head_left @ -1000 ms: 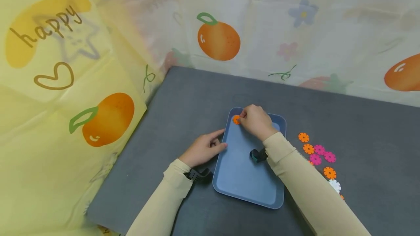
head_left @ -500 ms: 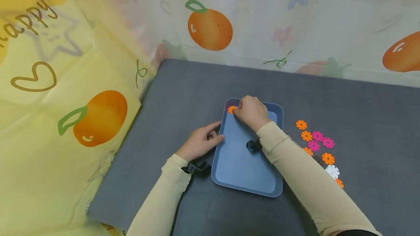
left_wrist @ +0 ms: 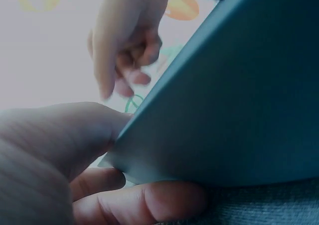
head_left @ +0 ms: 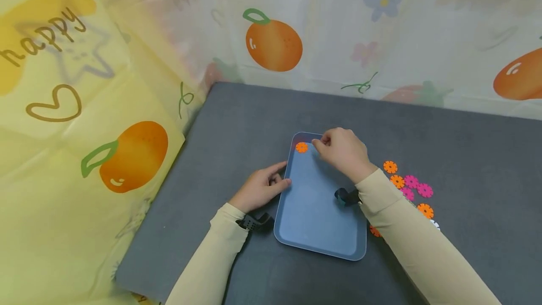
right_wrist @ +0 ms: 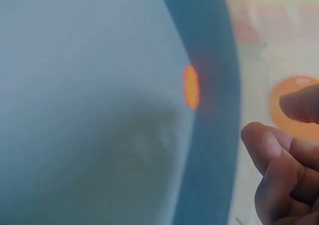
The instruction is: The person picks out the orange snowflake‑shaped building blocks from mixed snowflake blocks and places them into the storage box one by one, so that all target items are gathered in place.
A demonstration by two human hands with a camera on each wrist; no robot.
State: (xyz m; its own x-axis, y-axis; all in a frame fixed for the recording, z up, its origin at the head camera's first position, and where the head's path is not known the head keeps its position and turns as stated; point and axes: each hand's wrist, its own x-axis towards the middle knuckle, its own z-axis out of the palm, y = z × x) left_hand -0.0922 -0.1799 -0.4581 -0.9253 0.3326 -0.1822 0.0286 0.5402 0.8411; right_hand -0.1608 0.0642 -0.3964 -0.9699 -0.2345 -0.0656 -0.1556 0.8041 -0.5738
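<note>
Just left of the right hand (head_left: 343, 152), and apart from its fingertips, an orange disc (head_left: 301, 147) lies flat in the far left corner of a blue tray (head_left: 317, 211). That hand hovers over the far end of the tray with its fingers loosely curled and nothing between them; the right wrist view shows the disc (right_wrist: 191, 87) edge-on against the tray's wall, clear of the fingers (right_wrist: 279, 150). It is the nearer of the two hands to the disc. The left hand (head_left: 260, 189) rests on the counter (head_left: 237, 121) against the tray's left rim, thumb and fingers pinching that edge, as the left wrist view shows close up. The tray's long axis runs away from the person, and the single disc is all it holds. Beyond the right hand, to its right and on the bare counter, lies a loose cluster of orange discs (head_left: 390, 167) and pink discs (head_left: 417, 186), well apart from the tray's one.
</note>
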